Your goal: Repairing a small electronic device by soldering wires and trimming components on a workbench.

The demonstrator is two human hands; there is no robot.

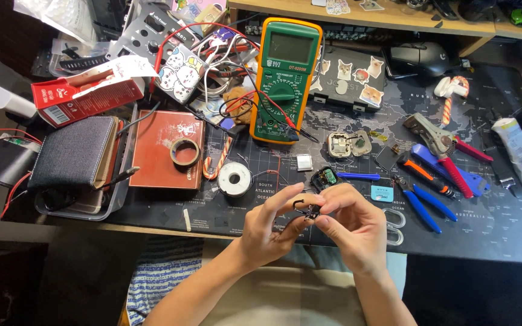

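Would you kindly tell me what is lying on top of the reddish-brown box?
A roll of brown tape lies flat on the reddish-brown box. The box's contents are hidden by its closed lid.

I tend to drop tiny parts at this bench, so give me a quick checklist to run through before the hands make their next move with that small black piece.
1. Small black part pinched by both the left hand and the right hand: ok.
2. Part held over the desk mat, not past the edge: not ok, it sits about at the near edge, above the lap.
3. Opened black casing within reach, just beyond the fingers: ok.
4. Blue-handled pliers close beside the right hand: ok.
5. Multimeter leads free of the hands: ok.
6. Firmness of grip on the part: cannot tell.
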